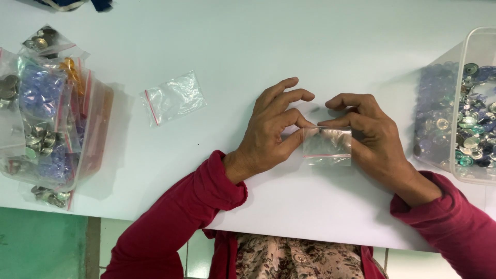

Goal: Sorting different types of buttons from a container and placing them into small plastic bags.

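The small clear bag (327, 146), contents hard to see, is pinched between the left hand (271, 132) and right hand (369, 137), with an empty bag (173, 97) left of it and a cut-off box (473, 108) to its right.

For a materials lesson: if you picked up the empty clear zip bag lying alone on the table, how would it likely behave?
The empty zip bag looks like thin, crinkled film, so it would probably flop and fold. It lies flat with nothing inside, so it is likely very light and easily slid. Its glossy surface may be slippery on the white table.
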